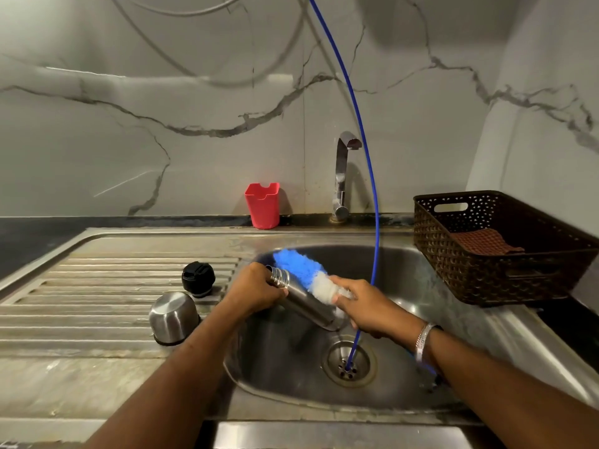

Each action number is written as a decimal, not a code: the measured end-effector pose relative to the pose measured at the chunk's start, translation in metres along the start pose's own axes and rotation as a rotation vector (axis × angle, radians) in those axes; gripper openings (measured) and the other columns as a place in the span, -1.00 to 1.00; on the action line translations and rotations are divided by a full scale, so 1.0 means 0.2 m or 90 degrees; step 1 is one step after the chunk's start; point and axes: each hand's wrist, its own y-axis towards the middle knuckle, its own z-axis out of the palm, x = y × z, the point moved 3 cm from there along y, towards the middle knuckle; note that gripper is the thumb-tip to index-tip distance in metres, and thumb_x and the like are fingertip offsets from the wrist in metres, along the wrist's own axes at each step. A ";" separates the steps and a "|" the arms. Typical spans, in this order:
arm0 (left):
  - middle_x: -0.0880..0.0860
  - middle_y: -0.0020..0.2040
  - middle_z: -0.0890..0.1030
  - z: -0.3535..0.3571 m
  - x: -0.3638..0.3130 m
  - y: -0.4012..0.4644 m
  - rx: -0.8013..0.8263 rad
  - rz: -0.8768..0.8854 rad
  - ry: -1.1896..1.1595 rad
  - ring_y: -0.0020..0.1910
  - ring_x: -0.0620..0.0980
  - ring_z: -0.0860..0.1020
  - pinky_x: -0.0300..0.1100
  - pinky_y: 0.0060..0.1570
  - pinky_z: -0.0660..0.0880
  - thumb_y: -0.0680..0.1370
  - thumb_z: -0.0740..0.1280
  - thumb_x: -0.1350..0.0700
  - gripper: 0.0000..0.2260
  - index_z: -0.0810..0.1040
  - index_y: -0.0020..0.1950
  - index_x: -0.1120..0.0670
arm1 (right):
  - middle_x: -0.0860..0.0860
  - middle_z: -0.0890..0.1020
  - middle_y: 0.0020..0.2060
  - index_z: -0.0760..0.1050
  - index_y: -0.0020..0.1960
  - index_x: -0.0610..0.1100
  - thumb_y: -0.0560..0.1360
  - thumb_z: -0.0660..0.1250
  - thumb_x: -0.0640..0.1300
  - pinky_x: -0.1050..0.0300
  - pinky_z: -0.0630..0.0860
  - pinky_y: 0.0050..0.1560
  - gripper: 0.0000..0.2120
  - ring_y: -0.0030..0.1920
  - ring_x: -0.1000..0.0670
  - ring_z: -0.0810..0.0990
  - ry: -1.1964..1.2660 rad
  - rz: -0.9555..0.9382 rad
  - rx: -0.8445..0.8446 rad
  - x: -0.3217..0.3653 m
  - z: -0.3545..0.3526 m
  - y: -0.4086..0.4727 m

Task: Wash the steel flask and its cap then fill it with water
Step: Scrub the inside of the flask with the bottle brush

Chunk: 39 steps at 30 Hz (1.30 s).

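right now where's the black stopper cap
In the head view, the black stopper cap sits on the ribbed drainboard, left of the left hand, just behind the steel cup lid.

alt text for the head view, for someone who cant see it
Over a steel sink, the left hand holds a steel flask while the right hand rubs a blue-and-white bottle brush along it. A black stopper and steel cup sit on the drainboard.

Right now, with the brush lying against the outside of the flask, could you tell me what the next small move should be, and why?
Probably steer the brush tip into the flask mouth. The left hand grips the neck and the right hand holds the brush alongside the body, not inside.
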 end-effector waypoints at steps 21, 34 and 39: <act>0.06 -0.23 0.50 0.06 -0.02 -0.03 -0.033 -0.117 -0.349 -0.25 0.02 0.50 0.15 0.05 0.62 0.63 0.38 0.17 -0.88 0.50 -0.10 0.07 | -0.04 0.69 -0.14 0.62 0.23 -0.02 0.58 0.30 -0.09 0.17 0.52 -0.16 -0.74 -0.14 -0.05 0.66 -0.068 0.155 0.024 -0.19 -0.03 0.03; 0.19 -0.04 0.57 0.06 0.03 0.01 0.029 -0.081 -0.361 -0.08 0.07 0.62 0.01 -0.07 0.69 0.58 0.43 0.23 -0.90 0.55 -0.10 0.14 | -0.03 0.70 -0.05 0.59 0.30 0.02 0.62 0.25 -0.09 0.21 0.51 -0.19 -0.71 -0.19 0.06 0.65 -0.100 0.090 0.042 -0.08 -0.01 0.01; 0.09 -0.20 0.58 0.07 -0.02 0.00 0.011 -0.020 -0.287 -0.25 -0.02 0.63 -0.17 -0.22 0.67 0.57 0.45 0.21 -0.93 0.60 -0.08 0.16 | -0.02 0.70 -0.13 0.62 0.22 -0.01 0.59 0.32 -0.01 0.17 0.53 -0.11 -0.76 -0.13 -0.01 0.69 -0.067 0.136 0.044 -0.14 -0.02 0.01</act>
